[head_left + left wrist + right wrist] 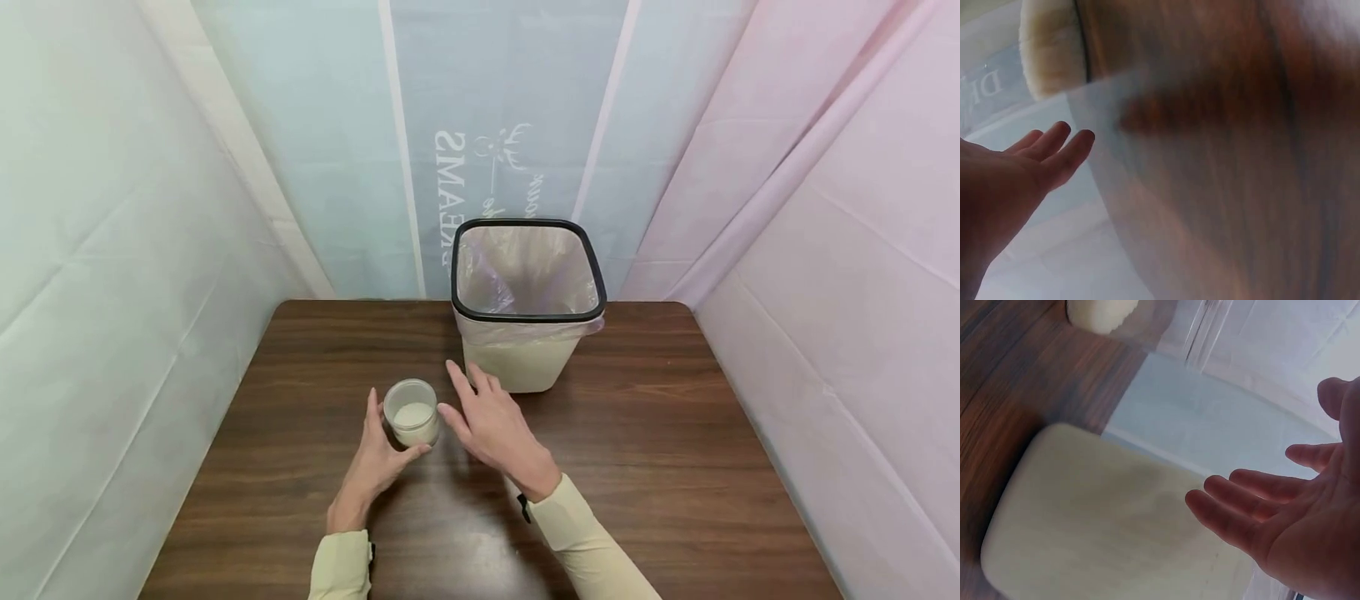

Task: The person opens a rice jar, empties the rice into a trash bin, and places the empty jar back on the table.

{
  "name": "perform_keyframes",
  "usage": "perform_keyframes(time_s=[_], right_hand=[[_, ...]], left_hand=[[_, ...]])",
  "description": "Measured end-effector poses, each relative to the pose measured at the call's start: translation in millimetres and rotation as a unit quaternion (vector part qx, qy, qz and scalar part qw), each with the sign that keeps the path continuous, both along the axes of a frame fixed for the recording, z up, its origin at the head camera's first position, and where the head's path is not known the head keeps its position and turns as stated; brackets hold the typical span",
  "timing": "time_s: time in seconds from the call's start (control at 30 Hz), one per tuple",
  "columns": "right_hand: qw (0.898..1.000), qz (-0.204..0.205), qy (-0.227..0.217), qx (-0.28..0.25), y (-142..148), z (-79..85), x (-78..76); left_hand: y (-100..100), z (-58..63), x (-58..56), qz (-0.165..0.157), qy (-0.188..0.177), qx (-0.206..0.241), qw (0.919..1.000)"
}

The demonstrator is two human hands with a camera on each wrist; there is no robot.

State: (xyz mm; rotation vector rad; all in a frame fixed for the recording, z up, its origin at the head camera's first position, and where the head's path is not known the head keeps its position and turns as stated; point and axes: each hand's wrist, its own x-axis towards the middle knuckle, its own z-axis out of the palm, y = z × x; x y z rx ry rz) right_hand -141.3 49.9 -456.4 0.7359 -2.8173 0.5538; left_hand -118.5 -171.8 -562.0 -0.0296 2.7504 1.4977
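Note:
A clear jar (412,413), partly filled with something white, stands upright on the table left of the bin, its mouth uncovered. My left hand (375,454) is spread around its near left side, thumb tip right at the jar's front and fingers straight beside the wall. In the left wrist view, a gap shows between those fingers (1063,156) and the jar (1054,53). To the right of the jar, my right hand (495,425) hovers with fingers extended and nothing held. Its fingertips overlap the bin's lower front in the head view.
A cream waste bin (517,358) with a black rim and a clear liner stands at the back of the dark wooden table (645,500). Pale fabric walls (112,292) enclose the left, back and right sides.

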Motion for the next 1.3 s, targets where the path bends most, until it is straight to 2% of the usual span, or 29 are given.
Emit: perform_keyframes(time_s=[0.17,0.47,0.67,0.8,1.3], right_hand=[[1.000,0.010,0.000,0.009,-11,-4.4,-1.1],[0.999,0.042,0.011,0.016,-30,-14.1,-5.8],[0.997,0.066,0.029,0.036,-51,-20.6,-10.1],[0.996,0.071,0.037,0.038,-59,-22.6,-10.6],[0.991,0.084,0.063,0.080,-70,-30.4,-16.6]], left_hand=[[5,-7.6,-4.1,0.001,-0.022,-0.015,0.9997],[6,-11.9,-11.6,0.004,0.030,-0.032,0.9990],[4,-11.4,-11.2,0.018,-0.006,-0.071,0.9973],[5,-11.3,-11.2,0.021,-0.021,-0.078,0.9965],[4,-14.1,-12.3,0.010,-0.021,-0.085,0.9961]])
